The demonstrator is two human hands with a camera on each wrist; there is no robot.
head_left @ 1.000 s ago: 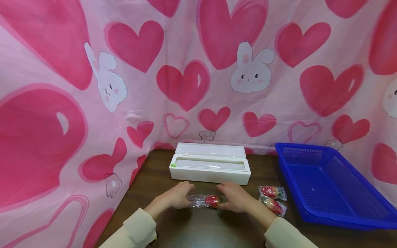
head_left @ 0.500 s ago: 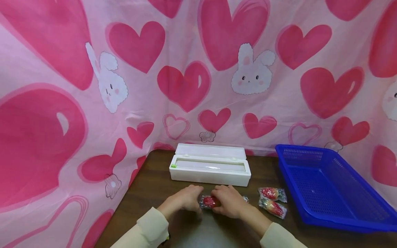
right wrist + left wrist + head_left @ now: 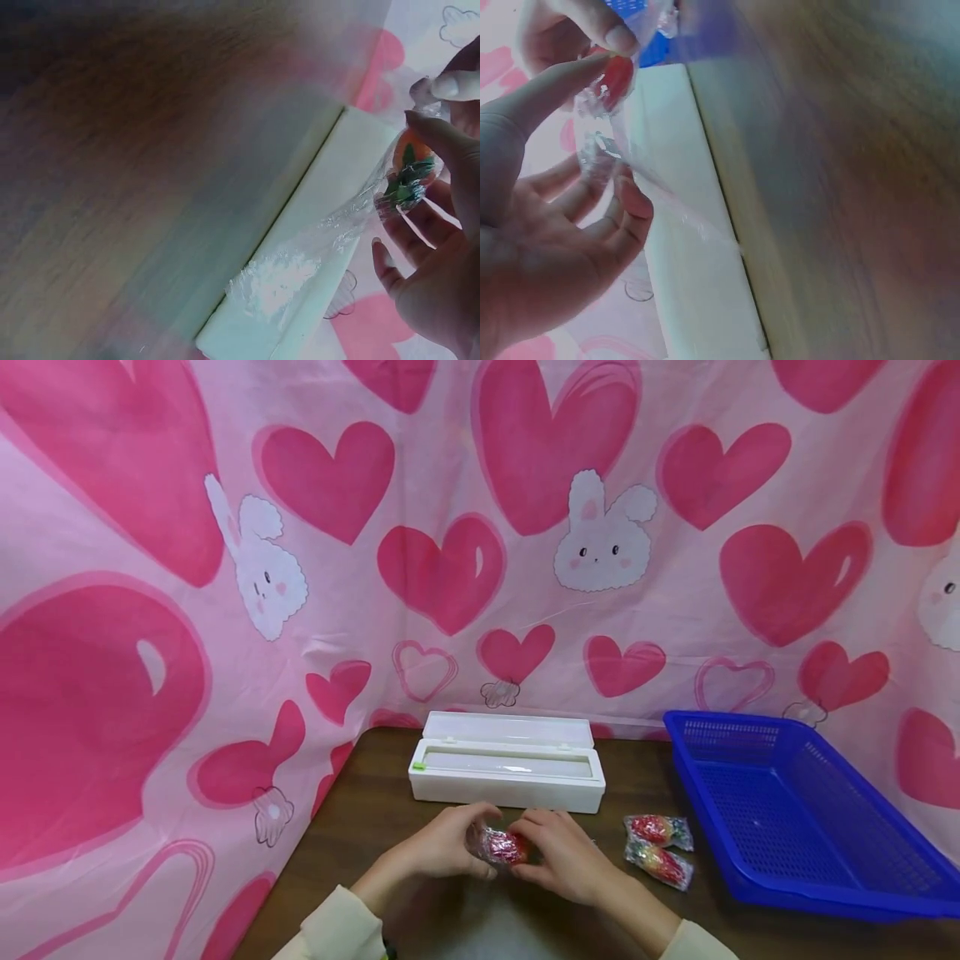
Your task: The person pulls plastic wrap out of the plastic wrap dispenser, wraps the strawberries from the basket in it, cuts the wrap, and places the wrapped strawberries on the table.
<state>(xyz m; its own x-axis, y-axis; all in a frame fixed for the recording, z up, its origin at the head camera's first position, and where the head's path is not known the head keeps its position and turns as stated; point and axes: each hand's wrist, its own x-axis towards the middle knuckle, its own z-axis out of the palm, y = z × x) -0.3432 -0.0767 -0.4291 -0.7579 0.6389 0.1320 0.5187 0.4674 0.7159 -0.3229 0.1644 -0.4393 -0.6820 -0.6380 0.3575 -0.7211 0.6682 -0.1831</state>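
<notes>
A red strawberry (image 3: 501, 846) wrapped in clear cling film is held between both hands, in front of the white box. My left hand (image 3: 450, 843) grips its left end; in the left wrist view the thumb lies along the film (image 3: 600, 142) and the fingers curl behind it. My right hand (image 3: 558, 857) pinches the other end between thumb and fingers. The right wrist view shows the strawberry's orange top with green leaves (image 3: 409, 180) and a loose tail of film (image 3: 292, 266) hanging below. The right hand's fingers partly hide the strawberry in the head view.
Behind the hands stands a white cling film box (image 3: 510, 788), lid raised. To the right, two film-wrapped strawberries (image 3: 654, 829) lie side by side on the dark wooden table (image 3: 375, 777). A blue plastic basket (image 3: 703, 827) stands beyond them. A pink heart-printed cloth (image 3: 337, 602) hangs behind.
Both hands came together from the two ends of the wrapped strawberry, which lay stretched out sideways between them. The right hand moved left onto it, and the strawberry now appears tilted and turned between the fingers.
</notes>
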